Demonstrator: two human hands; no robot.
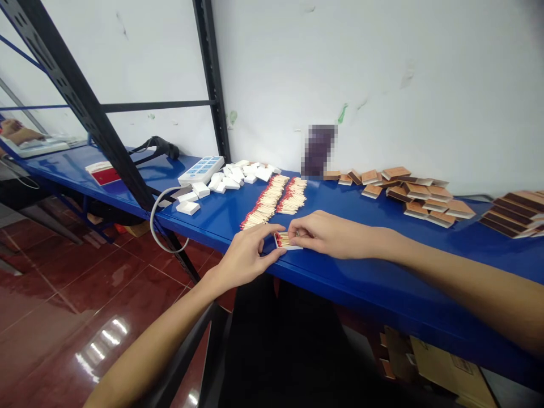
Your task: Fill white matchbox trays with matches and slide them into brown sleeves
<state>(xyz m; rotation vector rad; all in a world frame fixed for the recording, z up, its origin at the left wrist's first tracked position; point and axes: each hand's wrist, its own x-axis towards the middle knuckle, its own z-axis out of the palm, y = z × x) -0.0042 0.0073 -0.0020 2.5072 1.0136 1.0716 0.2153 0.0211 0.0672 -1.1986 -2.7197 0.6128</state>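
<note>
Both hands, left hand (pixel 249 252) and right hand (pixel 327 233), pinch a small matchbox tray (pixel 285 241) at the blue shelf's (pixel 365 272) front edge, with two match rows (pixel 276 199), white trays (pixel 232 178) and brown sleeves (pixel 419 195) lying behind.

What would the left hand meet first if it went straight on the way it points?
The left hand meets the match tray, which its fingertips touch; just beyond, seemingly, the right hand.

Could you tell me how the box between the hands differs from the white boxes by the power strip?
The box between the hands holds red-tipped matches; the white boxes show none. It lies at the shelf edge, touched by left hand and right hand; those lie untouched further back. Both are white.
</note>
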